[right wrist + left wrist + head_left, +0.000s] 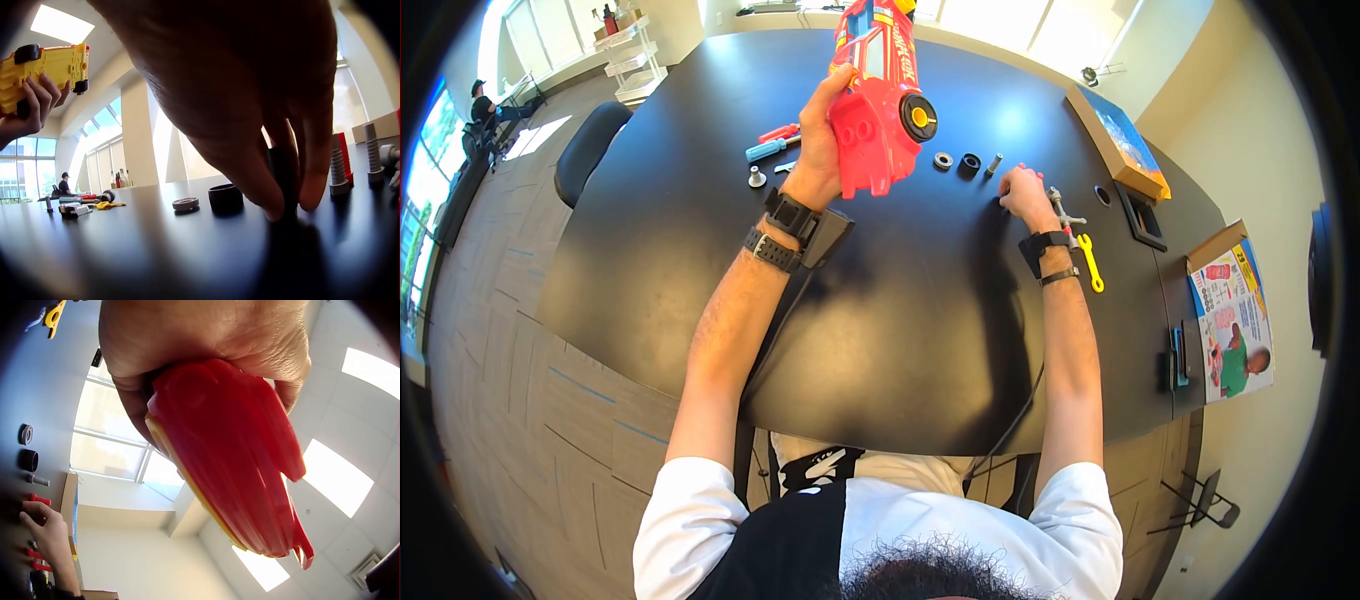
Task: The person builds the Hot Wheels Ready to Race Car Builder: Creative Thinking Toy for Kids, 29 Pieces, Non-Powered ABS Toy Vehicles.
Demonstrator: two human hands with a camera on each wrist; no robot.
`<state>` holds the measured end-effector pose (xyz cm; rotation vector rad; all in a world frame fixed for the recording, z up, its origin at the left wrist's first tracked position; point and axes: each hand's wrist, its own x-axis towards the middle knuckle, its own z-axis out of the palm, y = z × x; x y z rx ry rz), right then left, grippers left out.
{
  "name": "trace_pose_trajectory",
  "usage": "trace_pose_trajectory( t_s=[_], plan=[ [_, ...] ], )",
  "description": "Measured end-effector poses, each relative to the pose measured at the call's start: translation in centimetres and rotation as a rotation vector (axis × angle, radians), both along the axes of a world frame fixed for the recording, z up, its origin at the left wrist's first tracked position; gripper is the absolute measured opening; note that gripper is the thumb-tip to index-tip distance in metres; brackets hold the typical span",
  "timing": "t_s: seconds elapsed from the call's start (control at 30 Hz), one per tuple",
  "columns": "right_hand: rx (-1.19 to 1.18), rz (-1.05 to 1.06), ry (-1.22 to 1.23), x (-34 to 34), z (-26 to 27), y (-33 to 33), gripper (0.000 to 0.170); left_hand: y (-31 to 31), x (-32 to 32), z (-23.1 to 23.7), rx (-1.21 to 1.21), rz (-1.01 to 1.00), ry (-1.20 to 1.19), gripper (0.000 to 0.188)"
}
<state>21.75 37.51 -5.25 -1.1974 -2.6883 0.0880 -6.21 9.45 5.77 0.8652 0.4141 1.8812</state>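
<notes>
A red toy truck (878,130) with a black and yellow wheel is held up over the table by my left hand (818,135). Its yellow underside (47,69) faces the right wrist view. My left hand (206,337) grips the red body (225,456) in the left wrist view. Low at the tabletop, my right hand (1027,196) pinches a dark, cylinder-shaped piece (284,172) standing upright between thumb and fingers. Beside that hand are a black ring (225,200), a flatter grey ring (185,204) and a grey bolt (994,164).
Blue (766,150) and red (778,132) screwdrivers lie left of the truck, near a small grey part (756,177). A yellow wrench (1090,265) lies by my right wrist. An open box (1122,150), a black frame (1143,220) and a printed carton (1232,320) stand at right.
</notes>
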Motion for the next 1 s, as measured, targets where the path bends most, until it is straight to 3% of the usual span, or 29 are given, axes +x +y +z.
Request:
trace_pose_trajectory(
  t_s=[0.17, 0.23, 0.37, 0.43, 0.47, 0.53, 0.63, 0.87, 1.0],
  plan=[
    [0.046, 0.003, -0.053, -0.8, 1.7, -3.9, 0.02, 0.1, -0.1, 0.0, 0.003, -0.012, -0.016, 0.07],
    [0.137, 0.182, 0.189, -1.8, 4.2, -6.5, 0.016, 0.2, -0.2, -0.1, 0.004, -0.016, -0.017, 0.069],
    [0.126, 0.236, 0.467, -3.6, 11.7, -13.5, 0.013, 0.2, -0.2, -0.3, -0.008, -0.034, -0.025, 0.067],
    [-0.057, 0.185, 0.76, -4.1, 14.3, -16.6, 0.017, 0.2, -0.1, -0.3, -0.014, -0.042, -0.028, 0.066],
    [-0.057, 0.186, 0.763, -4.1, 15.0, -17.7, 0.017, 0.2, 0.0, -0.4, -0.017, -0.05, -0.033, 0.065],
    [-0.221, 0.389, 1.139, -4.2, 15.7, -19.4, 0.015, 0.3, 0.1, -0.5, -0.022, -0.031, -0.027, 0.065],
    [-0.296, 0.51, 1.248, -4.4, 16.1, -21.3, 0.012, 0.2, 0.2, -0.5, -0.035, 0.0, -0.009, 0.064],
    [-0.31, 0.488, 1.219, -5.6, 15.1, -22.2, 0.012, 0.1, 0.7, -0.3, -0.051, -0.018, 0.018, 0.065],
    [-0.117, 0.509, 1.083, -5.9, 15.2, -22.6, 0.018, 0.1, 0.7, -0.4, -0.064, 0.032, 0.043, 0.065]
  ],
)
